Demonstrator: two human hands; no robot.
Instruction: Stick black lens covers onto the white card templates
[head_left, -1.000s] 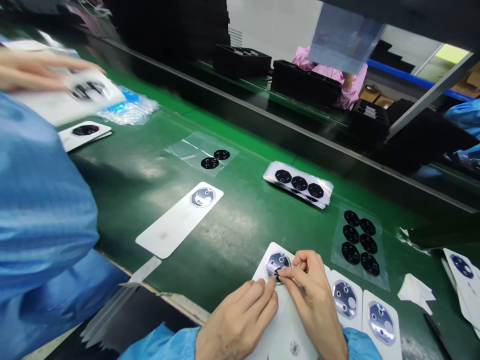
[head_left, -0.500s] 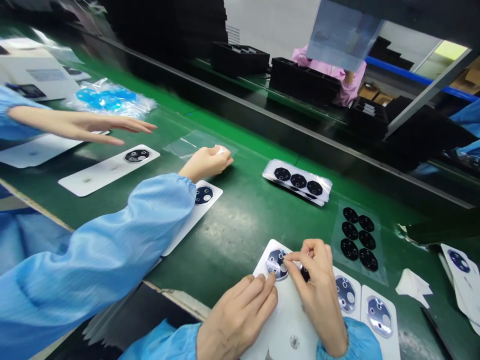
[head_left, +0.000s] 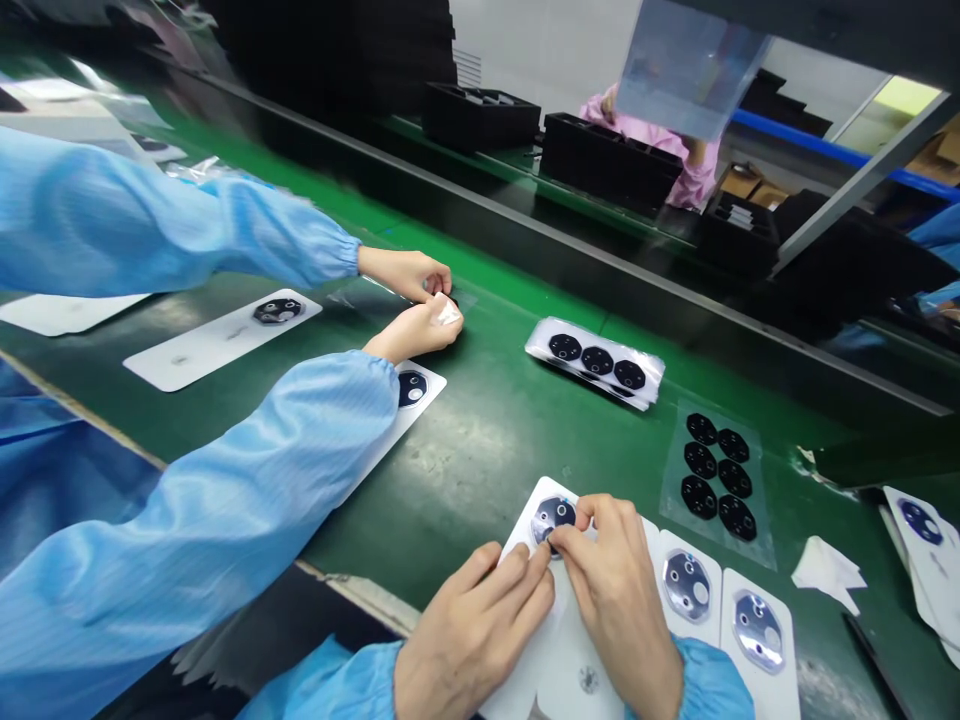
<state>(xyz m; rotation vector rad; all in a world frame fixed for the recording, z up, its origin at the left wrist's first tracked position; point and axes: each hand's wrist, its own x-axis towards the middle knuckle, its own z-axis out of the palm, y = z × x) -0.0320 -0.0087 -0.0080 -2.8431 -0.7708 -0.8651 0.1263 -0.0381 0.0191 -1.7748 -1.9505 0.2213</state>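
Observation:
In front of me lies a white phone back cover (head_left: 517,570) with a shiny octagonal camera plate (head_left: 553,513) near its top. My left hand (head_left: 480,625) rests along the cover's left side, its fingers stretched out and their tips by the plate's lower edge. Thumb and forefinger of my right hand (head_left: 619,595) are pinched together at the plate's lower right. Whatever is in that pinch is too small to make out. Under my right hand is another cover, partly hidden. Two further white back covers (head_left: 688,580) (head_left: 763,640) lie side by side to the right.
A clear sheet of black octagonal stickers (head_left: 700,460) lies ahead right, with a sticker stack (head_left: 596,362) farther back. Crumpled white paper (head_left: 829,570), a dark pen-like tool (head_left: 877,665) and more covers (head_left: 922,560) are right. A co-worker's hands (head_left: 416,325) (head_left: 405,272) work left.
My right hand has moved slightly left and down over the camera plate; my left hand stays put. The co-worker's farther hand has reached right to join their other hand.

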